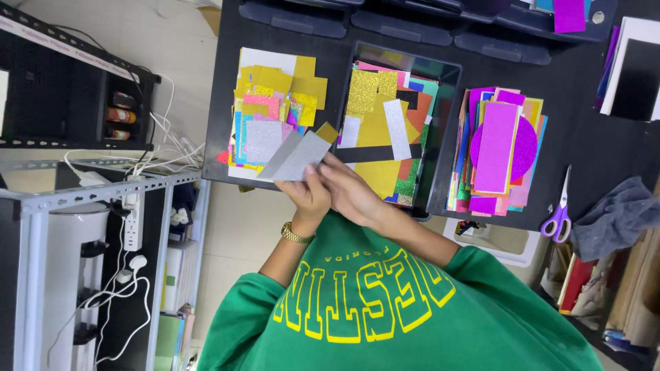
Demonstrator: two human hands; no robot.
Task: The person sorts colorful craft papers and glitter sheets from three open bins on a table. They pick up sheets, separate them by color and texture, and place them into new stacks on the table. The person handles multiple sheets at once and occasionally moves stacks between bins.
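Both grips pinched on silver glitter sheets (pixel 295 156), left hand (pixel 309 196), right hand (pixel 354 192), over the black table (pixel 227 103)

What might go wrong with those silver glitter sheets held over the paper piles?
The left hand and right hand pinch the silver sheets only at one end, so one may slip out. They hang over the left paper pile, whose loose pieces might get knocked off the black table's edge.

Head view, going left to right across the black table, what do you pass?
Stack of glitter paper scraps → silver glitter sheets held in both hands, left hand and right hand → black tray of scraps → pile topped with a purple strip → purple-handled scissors → grey cloth.
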